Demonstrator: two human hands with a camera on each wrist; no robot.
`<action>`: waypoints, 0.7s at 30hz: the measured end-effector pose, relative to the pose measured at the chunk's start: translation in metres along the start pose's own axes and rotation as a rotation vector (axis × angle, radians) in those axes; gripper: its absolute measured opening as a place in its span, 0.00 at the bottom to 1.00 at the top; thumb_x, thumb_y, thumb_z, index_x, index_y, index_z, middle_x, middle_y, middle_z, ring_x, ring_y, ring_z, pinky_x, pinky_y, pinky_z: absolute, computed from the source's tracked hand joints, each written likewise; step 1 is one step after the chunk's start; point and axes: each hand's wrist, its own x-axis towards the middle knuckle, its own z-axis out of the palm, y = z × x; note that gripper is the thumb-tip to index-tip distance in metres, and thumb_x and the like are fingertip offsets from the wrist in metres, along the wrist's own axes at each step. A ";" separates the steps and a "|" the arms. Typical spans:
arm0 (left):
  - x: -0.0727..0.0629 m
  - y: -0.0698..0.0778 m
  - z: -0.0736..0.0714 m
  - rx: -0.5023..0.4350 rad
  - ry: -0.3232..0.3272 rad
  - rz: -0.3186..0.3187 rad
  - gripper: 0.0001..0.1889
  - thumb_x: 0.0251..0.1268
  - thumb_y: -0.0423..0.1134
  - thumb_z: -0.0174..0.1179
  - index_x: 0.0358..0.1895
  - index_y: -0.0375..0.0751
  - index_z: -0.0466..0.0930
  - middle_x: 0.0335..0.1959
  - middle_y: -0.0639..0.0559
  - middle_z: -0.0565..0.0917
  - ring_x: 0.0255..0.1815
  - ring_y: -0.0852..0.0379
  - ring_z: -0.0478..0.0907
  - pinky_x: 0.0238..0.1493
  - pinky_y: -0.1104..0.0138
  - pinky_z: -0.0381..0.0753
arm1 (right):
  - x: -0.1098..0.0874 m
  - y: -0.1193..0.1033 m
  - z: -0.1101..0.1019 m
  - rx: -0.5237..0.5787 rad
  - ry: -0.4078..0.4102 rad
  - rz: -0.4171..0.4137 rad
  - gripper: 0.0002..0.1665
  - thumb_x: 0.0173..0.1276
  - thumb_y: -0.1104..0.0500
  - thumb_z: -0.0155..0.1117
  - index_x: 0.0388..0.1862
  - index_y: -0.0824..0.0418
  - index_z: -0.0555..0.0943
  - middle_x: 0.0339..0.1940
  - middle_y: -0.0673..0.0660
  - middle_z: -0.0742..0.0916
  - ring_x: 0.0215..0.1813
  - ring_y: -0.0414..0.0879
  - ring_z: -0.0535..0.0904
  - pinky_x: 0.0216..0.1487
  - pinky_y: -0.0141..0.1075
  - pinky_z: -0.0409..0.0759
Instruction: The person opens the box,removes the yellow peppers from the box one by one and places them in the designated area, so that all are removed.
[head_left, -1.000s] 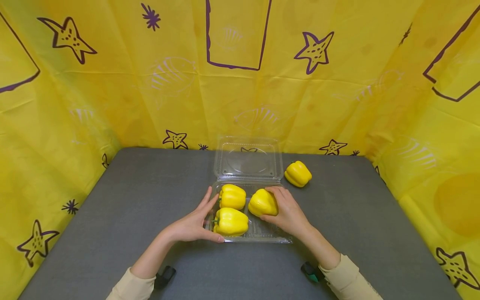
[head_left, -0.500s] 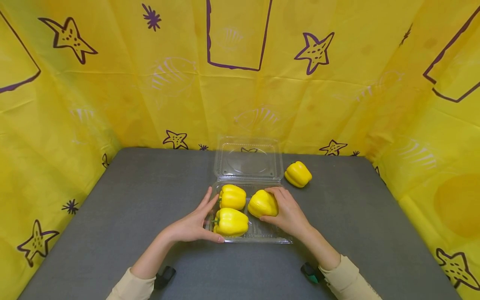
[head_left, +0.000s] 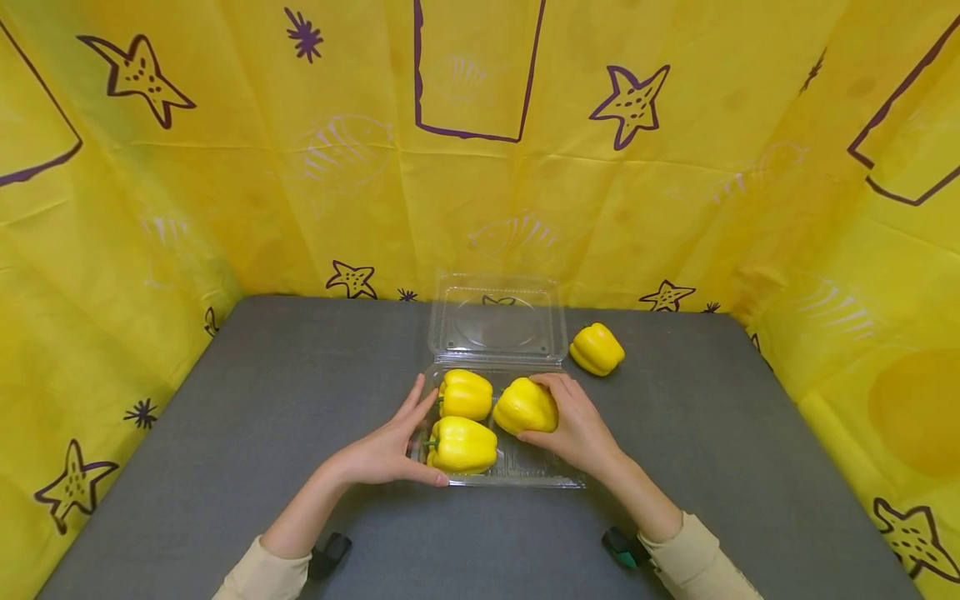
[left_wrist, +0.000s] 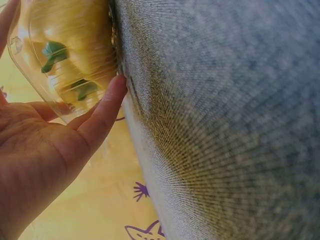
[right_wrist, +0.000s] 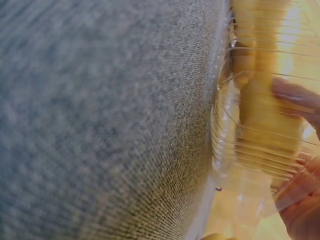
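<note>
Holding a yellow pepper (head_left: pixel 517 406), the right hand (head_left: pixel 573 425) of the person has its fingers and thumb curved around the fruit, and between them is only the width of this pepper. It is inside the clear tray (head_left: pixel 536 458), in the right half, toward the back; I cannot tell if it touches the tray's floor. The left hand (head_left: pixel 390 442) is spread wide, with rather straight fingers along the tray's left wall and the thumb at its front edge, close to the front left corner.

Between the hands, two more peppers lie in the left half of the tray: the rear pepper (head_left: pixel 466 395) near the back left corner and the front pepper (head_left: pixel 462 446) near the front left corner. The clear lid (head_left: pixel 497 321) stands open behind the tray, joined along its back edge. Just beside the lid, on its right, the fourth pepper (head_left: pixel 597 349) sits on the grey table (head_left: pixel 300 400), not far from the table's back edge.

Light sleeves (head_left: pixel 266 571) come over the table's front edge. Around the table, on the back and both sides, hangs yellow cloth (head_left: pixel 337 67), creased, with dark starfish drawings and pale fish.
</note>
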 end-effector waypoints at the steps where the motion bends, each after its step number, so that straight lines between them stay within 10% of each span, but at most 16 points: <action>1: 0.000 0.000 0.000 0.000 -0.001 -0.001 0.64 0.49 0.49 0.76 0.79 0.45 0.33 0.77 0.50 0.19 0.74 0.37 0.53 0.64 0.43 0.66 | 0.000 -0.001 0.000 0.008 0.003 0.005 0.47 0.42 0.48 0.85 0.60 0.59 0.73 0.54 0.54 0.78 0.55 0.49 0.73 0.58 0.47 0.74; 21: 0.000 0.001 -0.001 0.002 -0.002 -0.005 0.64 0.49 0.49 0.76 0.79 0.45 0.33 0.77 0.49 0.19 0.74 0.37 0.53 0.63 0.43 0.66 | -0.001 -0.009 -0.011 0.094 0.049 0.065 0.48 0.42 0.48 0.85 0.61 0.58 0.74 0.53 0.52 0.79 0.50 0.46 0.75 0.50 0.45 0.79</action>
